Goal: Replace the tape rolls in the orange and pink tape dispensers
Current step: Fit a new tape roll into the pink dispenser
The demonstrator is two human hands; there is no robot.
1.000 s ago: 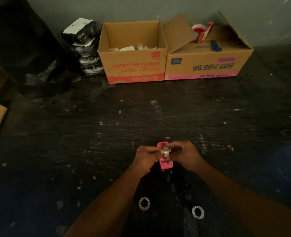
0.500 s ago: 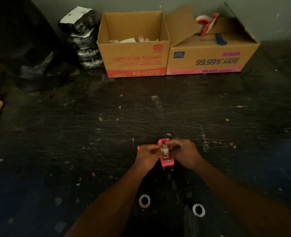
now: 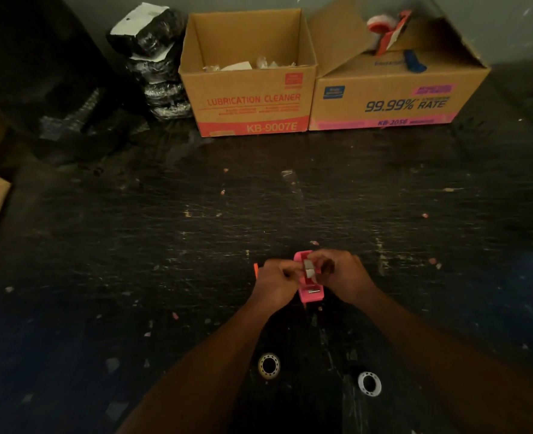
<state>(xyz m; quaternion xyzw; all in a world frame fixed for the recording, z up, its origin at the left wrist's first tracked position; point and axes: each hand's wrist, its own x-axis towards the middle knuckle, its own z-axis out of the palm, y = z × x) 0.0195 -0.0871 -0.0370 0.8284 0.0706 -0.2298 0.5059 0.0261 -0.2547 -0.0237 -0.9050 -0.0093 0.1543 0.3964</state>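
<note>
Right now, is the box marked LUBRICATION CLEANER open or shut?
Open. The LUBRICATION CLEANER box shows no top flaps over it; its inside walls and some pale scraps within are visible.

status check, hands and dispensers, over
Left hand and right hand both on pink dispenser. Orange dispenser mostly hidden behind left hand. Nothing blocking.

The floor (image 3: pixel 196 245) is looking dark, scuffed and rough, with pale scratches and a dull sheen showing through. The pink dispenser (image 3: pixel 311 294) is reading as smooth, matt plastic, with a small shiny metal strip (image 3: pixel 314 290) glinting on its base. Two rings (image 3: pixel 268 365) are lying as glossy plastic cores. The boxes (image 3: pixel 249 101) are showing as matt brown cardboard with printed panels. The bundles (image 3: pixel 152 48) are gleaming like crinkled black plastic wrap.
</note>
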